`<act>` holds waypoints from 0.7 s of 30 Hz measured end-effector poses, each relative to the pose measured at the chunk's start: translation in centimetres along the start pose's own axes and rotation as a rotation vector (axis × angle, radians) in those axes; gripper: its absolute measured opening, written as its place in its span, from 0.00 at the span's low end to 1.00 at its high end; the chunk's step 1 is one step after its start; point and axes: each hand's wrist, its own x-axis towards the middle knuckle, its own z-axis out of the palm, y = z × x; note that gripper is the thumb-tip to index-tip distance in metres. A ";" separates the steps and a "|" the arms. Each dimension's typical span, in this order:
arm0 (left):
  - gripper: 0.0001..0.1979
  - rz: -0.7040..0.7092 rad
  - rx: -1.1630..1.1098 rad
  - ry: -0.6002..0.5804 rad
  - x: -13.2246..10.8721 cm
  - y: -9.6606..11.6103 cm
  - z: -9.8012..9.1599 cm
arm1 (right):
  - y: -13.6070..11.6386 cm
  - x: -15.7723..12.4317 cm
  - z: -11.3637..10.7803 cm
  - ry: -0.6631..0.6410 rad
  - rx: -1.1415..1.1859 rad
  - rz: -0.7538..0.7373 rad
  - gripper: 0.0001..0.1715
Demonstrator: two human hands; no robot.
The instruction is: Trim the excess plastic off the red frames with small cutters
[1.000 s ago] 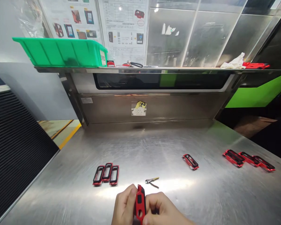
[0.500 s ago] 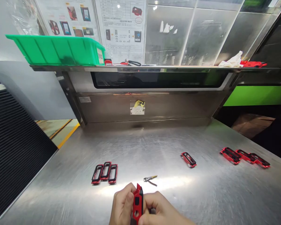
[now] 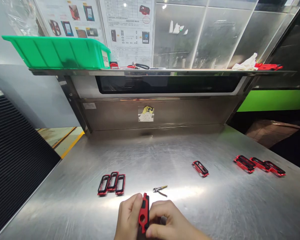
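Observation:
Near the bottom edge, a red-and-black frame part (image 3: pixel 143 216) stands edge-on to me between both hands. My left hand (image 3: pixel 128 215) is closed round its left side, with the thumb along the red face. On the other side my right hand (image 3: pixel 171 218) has curled fingers against the black edge, its thumb near the lower end. A small grey thing shows between those right fingers; I cannot make out what it is. Just beyond the hands lie diagonal cutters (image 3: pixel 160 190) with their handles apart.
Three similar frames (image 3: pixel 111 183) lie at the left of the metal table (image 3: pixel 150 146). Another single frame (image 3: pixel 200 168) is right of centre, and several more (image 3: pixel 259 165) sit far right. A green bin (image 3: pixel 60 51) stands on the shelf (image 3: pixel 175 72) above.
The frame part has tilted and shifted slightly left in my hands, its face turning a little. My right fingers have spread somewhat along its edge. The view has moved slightly.

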 end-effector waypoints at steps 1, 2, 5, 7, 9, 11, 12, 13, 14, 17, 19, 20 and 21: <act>0.31 0.004 0.011 0.008 0.0 0.1 0.0 | 0.0 0.0 0.0 0.011 -0.023 -0.018 0.23; 0.30 0.015 0.027 0.018 0.0 0.1 0.1 | 0.0 0.0 -0.1 0.023 -0.041 -0.032 0.22; 0.29 0.100 0.089 0.074 0.0 -0.2 0.2 | -0.1 -0.1 -0.2 0.066 -0.027 -0.034 0.21; 0.31 0.182 0.118 0.103 0.0 -0.8 0.1 | -0.2 0.0 -0.2 0.091 0.027 -0.002 0.22; 0.35 0.253 0.153 0.072 0.0 -1.4 0.0 | -0.3 0.0 -0.2 0.087 0.100 0.038 0.24; 0.37 0.314 0.218 0.004 0.1 -1.9 -0.2 | -0.3 0.1 -0.2 0.067 0.184 0.071 0.27; 0.37 0.341 0.257 -0.028 0.1 -2.0 -0.3 | -0.3 0.1 -0.2 0.056 0.222 0.087 0.28; 0.38 0.362 0.293 -0.049 0.2 -2.1 -0.4 | -0.2 0.1 -0.3 0.047 0.254 0.104 0.29; 0.37 0.375 0.323 -0.060 0.2 -2.2 -0.4 | -0.2 0.1 -0.3 0.045 0.278 0.120 0.30; 0.33 0.373 0.372 -0.073 0.4 -2.0 -0.5 | 0.1 0.0 -0.3 0.056 0.296 0.149 0.32; 0.30 0.364 0.389 -0.074 0.4 -1.9 -0.5 | 0.2 0.0 -0.3 0.072 0.284 0.145 0.32; 0.28 0.368 0.398 -0.073 0.4 -1.9 -0.4 | 0.2 0.1 -0.3 0.078 0.276 0.142 0.33; 0.28 0.374 0.406 -0.072 0.5 -1.8 -0.4 | 0.3 0.1 -0.4 0.081 0.266 0.139 0.33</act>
